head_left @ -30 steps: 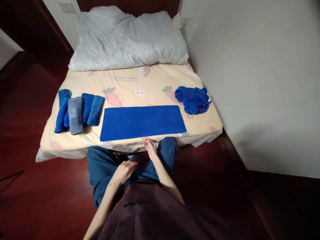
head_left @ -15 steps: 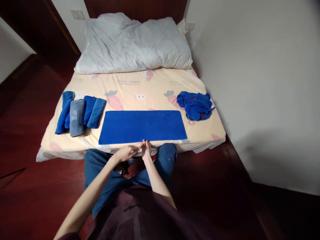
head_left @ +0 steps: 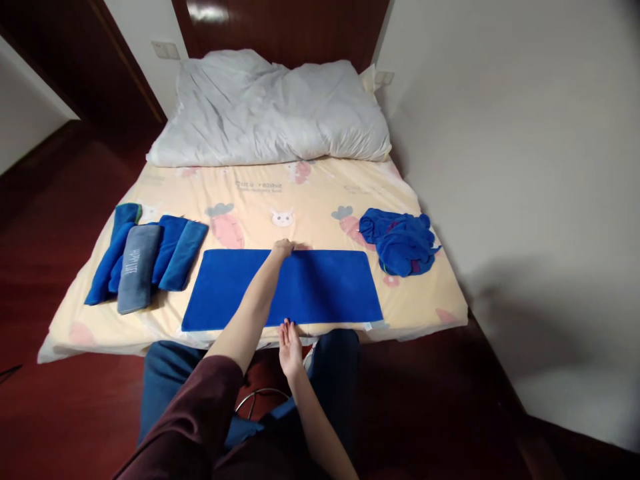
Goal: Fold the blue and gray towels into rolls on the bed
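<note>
A blue towel (head_left: 330, 287) lies flat as a long rectangle near the front edge of the bed. My left hand (head_left: 284, 247) reaches across it to the middle of its far edge. Its fingers are mostly hidden behind the back of the hand, so a grip on the cloth cannot be made out. At the middle of the near edge, my right hand (head_left: 291, 348) is palm up with fingers stretched out, their tips at the towel's border. My left forearm covers part of the towel.
Several rolled towels (head_left: 173, 257), blue and grey, lie together on the left. A crumpled blue cloth heap (head_left: 403, 243) sits on the right. Behind is a pale quilt (head_left: 270, 113) on the patterned bed sheet (head_left: 310, 207). A wall (head_left: 525, 167) flanks the bed's right side.
My left hand has moved from beside the right hand, at the near edge, forward to the towel's far edge. My right hand stays near the front edge, palm more open. The view has shifted.
</note>
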Demonstrator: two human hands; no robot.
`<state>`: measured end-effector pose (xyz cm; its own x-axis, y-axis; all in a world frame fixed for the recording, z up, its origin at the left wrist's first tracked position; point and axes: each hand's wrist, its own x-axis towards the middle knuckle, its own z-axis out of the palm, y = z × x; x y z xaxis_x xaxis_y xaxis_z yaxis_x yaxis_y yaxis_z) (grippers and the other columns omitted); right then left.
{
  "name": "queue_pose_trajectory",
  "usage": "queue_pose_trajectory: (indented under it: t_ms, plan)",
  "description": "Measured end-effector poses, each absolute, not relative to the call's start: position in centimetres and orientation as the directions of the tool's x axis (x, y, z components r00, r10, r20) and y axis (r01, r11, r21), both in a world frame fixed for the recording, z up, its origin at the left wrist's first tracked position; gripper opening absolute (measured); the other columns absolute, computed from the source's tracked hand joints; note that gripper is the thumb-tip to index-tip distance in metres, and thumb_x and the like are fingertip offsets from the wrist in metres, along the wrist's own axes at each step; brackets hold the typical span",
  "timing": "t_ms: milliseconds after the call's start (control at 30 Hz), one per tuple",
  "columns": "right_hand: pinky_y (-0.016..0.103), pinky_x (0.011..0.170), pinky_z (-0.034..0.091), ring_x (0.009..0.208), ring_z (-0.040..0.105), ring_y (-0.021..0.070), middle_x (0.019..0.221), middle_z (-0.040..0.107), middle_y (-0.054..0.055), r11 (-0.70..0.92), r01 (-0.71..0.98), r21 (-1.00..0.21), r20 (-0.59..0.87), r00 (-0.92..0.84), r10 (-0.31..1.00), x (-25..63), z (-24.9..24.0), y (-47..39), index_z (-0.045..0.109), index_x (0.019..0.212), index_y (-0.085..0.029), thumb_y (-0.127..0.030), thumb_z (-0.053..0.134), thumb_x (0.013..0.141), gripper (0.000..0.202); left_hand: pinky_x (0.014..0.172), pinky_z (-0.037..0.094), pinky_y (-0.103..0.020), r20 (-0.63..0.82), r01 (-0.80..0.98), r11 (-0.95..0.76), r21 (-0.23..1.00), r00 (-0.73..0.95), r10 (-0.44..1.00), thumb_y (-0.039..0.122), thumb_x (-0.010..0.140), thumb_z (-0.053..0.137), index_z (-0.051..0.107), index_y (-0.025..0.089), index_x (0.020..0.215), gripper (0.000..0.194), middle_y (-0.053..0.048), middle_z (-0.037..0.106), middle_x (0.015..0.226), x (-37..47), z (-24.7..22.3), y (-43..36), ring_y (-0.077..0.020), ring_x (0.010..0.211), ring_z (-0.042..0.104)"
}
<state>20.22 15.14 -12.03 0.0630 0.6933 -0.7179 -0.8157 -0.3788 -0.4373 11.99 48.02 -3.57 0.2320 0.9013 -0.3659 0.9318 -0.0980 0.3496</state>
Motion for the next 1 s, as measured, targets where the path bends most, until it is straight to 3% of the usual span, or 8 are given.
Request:
queue_pose_trajectory:
  t_ms: [167, 300, 400, 700, 1000]
  plan:
    - [0.036, 0.105, 0.054, 0.123, 0.063, 0.0193, 0.131, 0.068, 0.007, -0.410, -0.785, -0.465, -0.725, 0.073, 0.685, 19.9, -12.2, 15.5, 0.071, 0.106, -0.024, -0.047, 0.076, 0.082, 0.034, 0.102, 0.048, -0.048, -0.378, 0.961, -0.067, 0.268, 0.169, 0.910, 0.031, 0.095, 0.060, 0.062, 0.015, 0.123, 0.032, -0.014, 0.062, 0.129, 12.0, -4.8, 48.7, -0.0262, 0.119, 0.059]
    - [0.034, 0.106, 0.053, 0.124, 0.062, 0.0186, 0.136, 0.065, 0.005, -0.403, -0.823, -0.401, -0.744, 0.037, 0.667, 19.9, -11.7, 15.8, 0.071, 0.109, -0.025, -0.043, 0.078, 0.080, 0.035, 0.104, 0.046, -0.039, -0.381, 0.967, -0.043, 0.252, 0.139, 0.914, 0.022, 0.088, 0.064, 0.068, 0.016, 0.115, 0.028, -0.016, 0.064, 0.128, 11.9, -4.5, 48.6, -0.0289, 0.127, 0.055]
    - [0.034, 0.106, 0.053, 0.126, 0.062, 0.0197, 0.135, 0.065, 0.005, -0.403, -0.821, -0.404, -0.738, 0.033, 0.674, 19.9, -11.5, 15.9, 0.072, 0.108, -0.024, -0.044, 0.079, 0.078, 0.037, 0.102, 0.047, -0.038, -0.390, 0.968, -0.005, 0.252, 0.107, 0.914, 0.024, 0.088, 0.063, 0.070, 0.017, 0.112, 0.026, -0.017, 0.065, 0.126, 11.8, -4.1, 48.5, -0.0298, 0.125, 0.057]
    - [0.039, 0.110, 0.051, 0.128, 0.060, 0.0226, 0.130, 0.068, 0.007, -0.380, -0.805, -0.455, -0.693, 0.052, 0.719, 19.6, -11.9, 15.8, 0.071, 0.105, -0.023, -0.050, 0.081, 0.074, 0.042, 0.092, 0.052, -0.034, -0.380, 0.945, 0.078, 0.317, 0.051, 0.924, 0.031, 0.087, 0.062, 0.070, 0.019, 0.113, 0.030, -0.018, 0.065, 0.124, 11.3, -3.7, 48.5, -0.0274, 0.113, 0.065]
    - [0.040, 0.112, 0.049, 0.127, 0.062, 0.0234, 0.125, 0.071, 0.009, -0.377, -0.799, -0.468, -0.690, 0.064, 0.721, 19.8, -11.5, 15.4, 0.070, 0.103, -0.021, -0.045, 0.083, 0.072, 0.041, 0.091, 0.051, -0.027, -0.288, 0.904, 0.092, 0.417, 0.035, 0.957, 0.020, 0.087, 0.057, 0.069, 0.020, 0.109, 0.025, -0.011, 0.070, 0.109, 10.7, -4.3, 48.3, -0.0204, 0.107, 0.066]
